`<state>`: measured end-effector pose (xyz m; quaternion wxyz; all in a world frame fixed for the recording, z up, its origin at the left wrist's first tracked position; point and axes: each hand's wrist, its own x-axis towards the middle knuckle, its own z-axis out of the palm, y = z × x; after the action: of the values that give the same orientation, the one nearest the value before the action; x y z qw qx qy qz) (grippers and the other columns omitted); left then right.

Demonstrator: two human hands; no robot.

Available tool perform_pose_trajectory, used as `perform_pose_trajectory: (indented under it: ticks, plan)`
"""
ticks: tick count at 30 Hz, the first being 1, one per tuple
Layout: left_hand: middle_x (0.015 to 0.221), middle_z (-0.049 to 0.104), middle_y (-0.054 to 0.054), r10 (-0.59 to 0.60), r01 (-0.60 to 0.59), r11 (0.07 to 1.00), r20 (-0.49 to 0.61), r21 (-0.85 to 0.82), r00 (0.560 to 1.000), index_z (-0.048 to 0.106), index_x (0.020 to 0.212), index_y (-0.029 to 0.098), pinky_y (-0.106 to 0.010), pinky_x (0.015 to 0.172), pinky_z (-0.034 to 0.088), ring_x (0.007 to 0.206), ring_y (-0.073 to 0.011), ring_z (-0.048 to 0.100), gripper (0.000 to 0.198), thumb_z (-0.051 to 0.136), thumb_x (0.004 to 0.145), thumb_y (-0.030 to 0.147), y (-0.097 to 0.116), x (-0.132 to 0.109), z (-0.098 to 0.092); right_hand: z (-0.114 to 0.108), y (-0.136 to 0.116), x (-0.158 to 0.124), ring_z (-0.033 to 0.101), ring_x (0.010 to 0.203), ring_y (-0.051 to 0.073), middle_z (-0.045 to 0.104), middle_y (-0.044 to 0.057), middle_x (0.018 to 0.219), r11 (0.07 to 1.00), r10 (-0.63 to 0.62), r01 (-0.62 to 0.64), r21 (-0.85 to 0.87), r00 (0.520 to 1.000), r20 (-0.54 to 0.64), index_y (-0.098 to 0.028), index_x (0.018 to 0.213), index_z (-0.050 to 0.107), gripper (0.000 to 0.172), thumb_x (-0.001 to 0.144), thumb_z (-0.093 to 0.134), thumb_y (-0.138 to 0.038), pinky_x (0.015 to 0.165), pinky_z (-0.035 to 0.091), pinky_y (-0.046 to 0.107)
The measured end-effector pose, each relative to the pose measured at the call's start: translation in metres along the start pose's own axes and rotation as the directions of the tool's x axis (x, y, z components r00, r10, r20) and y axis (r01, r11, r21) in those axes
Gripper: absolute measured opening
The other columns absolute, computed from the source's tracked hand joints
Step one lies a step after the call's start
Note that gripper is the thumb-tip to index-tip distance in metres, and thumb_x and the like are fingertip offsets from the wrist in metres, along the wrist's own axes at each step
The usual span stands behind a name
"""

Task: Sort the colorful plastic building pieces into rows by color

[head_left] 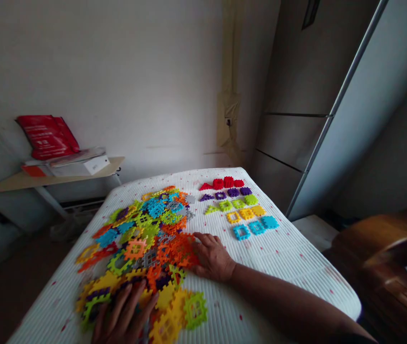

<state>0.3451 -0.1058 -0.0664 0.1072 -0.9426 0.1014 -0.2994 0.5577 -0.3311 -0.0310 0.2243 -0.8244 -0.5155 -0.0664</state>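
Note:
A wide pile of flat, notched plastic building pieces [149,260] in many colours covers the left part of the padded surface. At the near end of the pile, my left hand [123,313] lies palm down with its fingers apart, over yellow and green pieces. My right hand [215,258] rests at the pile's right edge. Its fingers are outstretched and touch a cluster of orange pieces [184,249]; the fingertips partly merge with the pieces. A light green square piece [195,310] lies between my hands, towards the front.
On the right, pieces stand sorted by colour in rows: red [228,182], purple [233,192], green [238,203], yellow [246,213] and blue [257,227]. A side table [6,184] holds a box and red packages [48,136]. A refrigerator [296,95] stands right, near brown furniture [386,239].

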Motion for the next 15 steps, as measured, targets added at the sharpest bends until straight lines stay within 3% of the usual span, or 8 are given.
perform_pose_trajectory:
  ticks: [5, 10, 15]
  plan:
    - [0.142, 0.043, -0.011, -0.077, 0.078, 0.997, 0.030, -0.019, 0.997, 0.042, 0.136, 0.030, -0.054, 0.107, 0.013, 0.131, -0.0350, 0.031, 0.077, 0.056, 0.068, 0.064, 0.005, 0.018, -0.005, 0.000, -0.001, 0.000, 0.042, 0.115, 0.032, 0.039, 0.015, 0.141, 1.000, 0.010, -0.010, 0.004, 1.000, 0.015, -0.019, 0.130, 0.044, 0.065, 0.077, 0.058, -0.054, 0.090, 0.036, 0.048]
    - [0.141, 0.044, -0.010, -0.168, 0.172, 0.985, 0.095, -0.035, 0.981, 0.045, 0.133, 0.032, -0.055, 0.107, 0.013, 0.131, -0.0340, 0.030, 0.068, 0.054, 0.072, 0.060, 0.004, 0.031, 0.003, 0.000, 0.000, 0.001, 0.042, 0.115, 0.032, 0.038, 0.016, 0.142, 1.000, 0.012, -0.012, -0.009, 1.000, 0.022, -0.018, 0.129, 0.045, 0.064, 0.076, 0.059, -0.050, 0.089, 0.036, 0.048]
    - [0.144, 0.040, -0.009, -0.173, 0.182, 0.982, 0.138, -0.058, 0.975, 0.043, 0.134, 0.033, -0.053, 0.106, 0.017, 0.133, -0.0339, 0.028, 0.067, 0.054, 0.073, 0.059, -0.002, 0.041, 0.010, 0.002, -0.002, 0.001, 0.044, 0.114, 0.030, 0.043, 0.014, 0.138, 1.000, 0.021, -0.021, -0.015, 1.000, -0.008, -0.020, 0.123, 0.051, 0.052, 0.079, 0.058, -0.046, 0.089, 0.036, 0.046]
